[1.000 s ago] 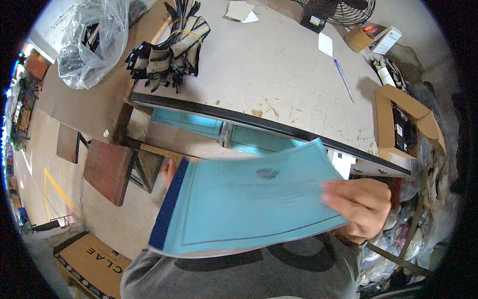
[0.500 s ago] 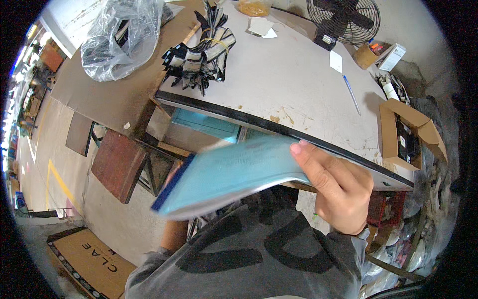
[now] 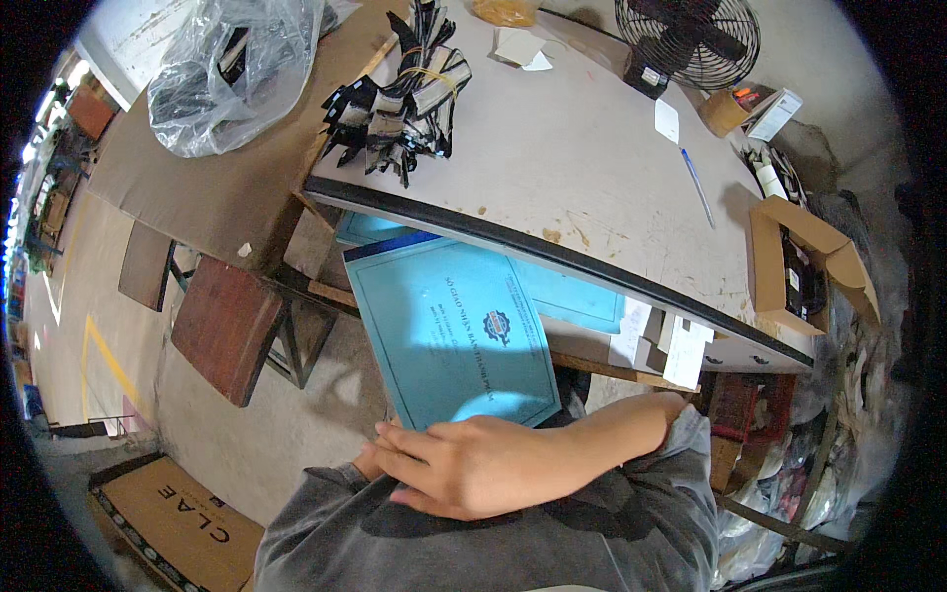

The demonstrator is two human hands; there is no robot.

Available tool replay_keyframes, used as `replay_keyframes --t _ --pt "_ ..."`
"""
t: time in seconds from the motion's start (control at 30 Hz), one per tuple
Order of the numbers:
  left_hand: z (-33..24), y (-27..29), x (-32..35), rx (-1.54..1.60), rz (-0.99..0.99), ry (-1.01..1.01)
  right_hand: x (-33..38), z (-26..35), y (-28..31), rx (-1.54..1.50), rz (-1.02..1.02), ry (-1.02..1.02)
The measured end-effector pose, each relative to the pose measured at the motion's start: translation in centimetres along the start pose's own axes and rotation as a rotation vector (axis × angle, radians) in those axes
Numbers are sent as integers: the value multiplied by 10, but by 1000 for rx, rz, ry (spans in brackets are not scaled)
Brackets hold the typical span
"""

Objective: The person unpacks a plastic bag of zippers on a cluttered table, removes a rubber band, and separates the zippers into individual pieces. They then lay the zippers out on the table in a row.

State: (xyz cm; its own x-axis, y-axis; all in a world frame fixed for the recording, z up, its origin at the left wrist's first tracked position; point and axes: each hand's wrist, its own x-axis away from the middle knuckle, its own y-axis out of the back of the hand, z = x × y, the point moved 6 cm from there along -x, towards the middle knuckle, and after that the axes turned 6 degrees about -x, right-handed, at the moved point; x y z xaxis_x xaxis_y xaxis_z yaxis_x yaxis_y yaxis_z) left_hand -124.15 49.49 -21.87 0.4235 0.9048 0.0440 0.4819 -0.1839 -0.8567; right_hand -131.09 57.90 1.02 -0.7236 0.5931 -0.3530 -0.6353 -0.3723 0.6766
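A light-blue booklet [image 3: 434, 316] with a dark-blue spine strip faces up in front of me, its far edge over the open drawer [image 3: 572, 365] under the table. My left hand [image 3: 367, 462] is at the booklet's lower left corner, closed on it as far as I can see; its fingers are mostly hidden. Across it lies my right hand [image 3: 464, 469], with fingers stretched out to the left, near the booklet's lower edge. More blue booklets [image 3: 577, 296] and white papers [image 3: 681, 350] lie in the drawer.
On the table [image 3: 592, 148] are a bundle of black-and-white strips [image 3: 404, 109], a blue pen [image 3: 697, 187], a fan [image 3: 691, 44] and an open carton [image 3: 789, 266]. A plastic bag [image 3: 237, 79] lies on the brown table, with a stool [image 3: 232, 326] below.
The booklet has turned from a blurred, tilted side view to face up. My right hand has left its right edge and moved down and left, over my left hand. Drawer papers now show.
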Motion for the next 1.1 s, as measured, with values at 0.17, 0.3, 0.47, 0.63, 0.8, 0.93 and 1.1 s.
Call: replay_keyframes --t 0.17,0.3,0.47,0.63,0.8,0.93,1.1 --pt "-25 6 -15 105 8 -10 10 -41 12 9 54 -101" --pt "-38 19 -29 172 53 -27 26 -68 18 261 256 -226" --pt "-53 29 -45 283 153 -51 15 -107 -12 588 -121 -117" --pt "-73 -9 -43 258 107 -37 -22 -123 -2 602 -255 -259" --pt "-98 -24 -22 15 -494 -157 -50 -166 -12 629 -229 -356" --pt "-112 -10 -27 -321 -424 -281 -48 -192 -7 457 -2 -361" --pt "-152 -27 -29 -965 -568 -593 -18 -140 56 -43 16 -111"
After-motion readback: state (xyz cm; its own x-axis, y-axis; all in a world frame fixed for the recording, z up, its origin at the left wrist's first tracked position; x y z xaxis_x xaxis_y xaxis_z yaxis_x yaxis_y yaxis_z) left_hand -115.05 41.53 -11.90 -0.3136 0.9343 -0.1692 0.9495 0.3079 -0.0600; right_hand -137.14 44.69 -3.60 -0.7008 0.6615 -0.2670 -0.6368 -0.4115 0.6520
